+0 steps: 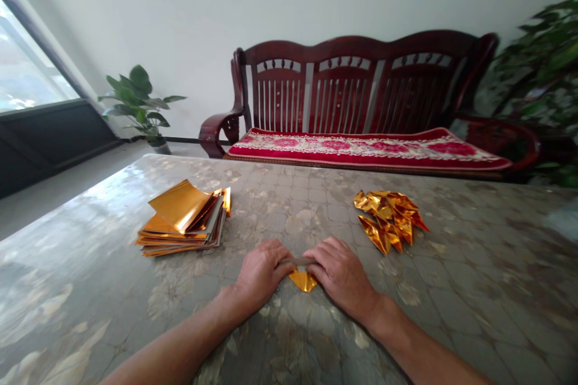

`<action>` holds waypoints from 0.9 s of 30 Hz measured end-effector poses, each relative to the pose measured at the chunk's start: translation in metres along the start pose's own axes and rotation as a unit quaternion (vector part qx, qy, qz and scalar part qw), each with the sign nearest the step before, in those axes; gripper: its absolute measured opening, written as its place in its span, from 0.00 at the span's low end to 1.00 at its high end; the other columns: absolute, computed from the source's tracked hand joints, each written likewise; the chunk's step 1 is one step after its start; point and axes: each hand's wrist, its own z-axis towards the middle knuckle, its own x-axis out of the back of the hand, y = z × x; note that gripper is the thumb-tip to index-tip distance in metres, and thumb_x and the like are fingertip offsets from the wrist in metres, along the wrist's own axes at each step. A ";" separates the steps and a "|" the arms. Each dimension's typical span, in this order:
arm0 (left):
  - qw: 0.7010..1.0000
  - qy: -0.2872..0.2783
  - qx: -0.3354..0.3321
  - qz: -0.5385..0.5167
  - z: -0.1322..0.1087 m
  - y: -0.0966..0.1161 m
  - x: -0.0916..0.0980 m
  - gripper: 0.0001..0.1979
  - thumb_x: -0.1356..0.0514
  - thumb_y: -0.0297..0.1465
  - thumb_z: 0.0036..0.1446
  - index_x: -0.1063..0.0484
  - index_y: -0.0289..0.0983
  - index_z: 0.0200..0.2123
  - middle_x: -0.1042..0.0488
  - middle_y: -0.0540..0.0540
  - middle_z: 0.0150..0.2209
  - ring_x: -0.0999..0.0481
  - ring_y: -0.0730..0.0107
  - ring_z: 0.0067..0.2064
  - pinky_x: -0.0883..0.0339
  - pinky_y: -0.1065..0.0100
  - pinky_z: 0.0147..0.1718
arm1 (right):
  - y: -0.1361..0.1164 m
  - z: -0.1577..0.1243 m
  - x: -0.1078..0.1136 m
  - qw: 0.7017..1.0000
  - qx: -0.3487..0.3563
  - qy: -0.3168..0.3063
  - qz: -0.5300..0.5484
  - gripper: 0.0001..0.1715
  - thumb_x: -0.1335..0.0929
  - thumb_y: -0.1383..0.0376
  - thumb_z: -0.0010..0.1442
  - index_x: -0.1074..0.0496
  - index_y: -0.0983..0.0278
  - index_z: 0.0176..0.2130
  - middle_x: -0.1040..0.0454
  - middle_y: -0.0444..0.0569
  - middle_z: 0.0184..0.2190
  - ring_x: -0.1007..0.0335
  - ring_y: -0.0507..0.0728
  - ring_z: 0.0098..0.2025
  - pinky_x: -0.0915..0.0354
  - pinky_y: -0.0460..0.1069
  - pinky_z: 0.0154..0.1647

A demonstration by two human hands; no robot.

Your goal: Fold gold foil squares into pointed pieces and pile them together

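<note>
Between my two hands, just above the table, is a partly folded sheet of gold foil paper. Its grey back shows along a narrow rolled or folded strip at the top, and a gold flap points toward me. My left hand pinches the left end of it. At the right end, my right hand grips it with the fingers curled over. To the left lies an uneven stack of gold foil paper sheets, some with grey sides up. On the right rests a small heap of folded gold foil pieces.
The table has a grey patterned cover. Behind it stands a dark red wooden bench with a red floral cushion. Potted plants stand at the left and far right.
</note>
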 end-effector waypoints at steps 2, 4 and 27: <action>1.000 0.001 0.009 0.007 0.001 0.002 0.000 0.08 0.41 0.35 0.61 0.25 0.41 0.31 0.27 0.51 0.31 0.27 0.69 0.37 0.41 0.71 0.35 | -0.004 -0.002 0.001 1.000 0.004 0.022 -0.022 0.09 0.32 0.70 0.62 0.28 0.60 0.43 0.27 0.48 0.38 0.37 0.59 0.44 0.42 0.54 0.45; 1.000 -0.003 0.018 0.014 0.002 0.004 0.000 0.08 0.41 0.35 0.61 0.25 0.41 0.31 0.26 0.50 0.32 0.26 0.68 0.38 0.41 0.71 0.35 | -0.009 -0.005 0.001 0.999 0.022 0.023 -0.044 0.06 0.34 0.68 0.64 0.28 0.59 0.41 0.27 0.48 0.37 0.38 0.59 0.42 0.43 0.54 0.44; 0.989 0.015 0.124 -0.082 -0.001 0.011 0.001 0.17 0.43 0.32 0.59 0.28 0.45 0.52 0.20 0.51 0.36 0.22 0.66 0.35 0.38 0.71 0.33 | -0.019 0.001 -0.007 0.991 -0.124 -0.010 0.052 0.06 0.31 0.65 0.61 0.28 0.58 0.31 0.26 0.43 0.33 0.32 0.56 0.40 0.40 0.50 0.38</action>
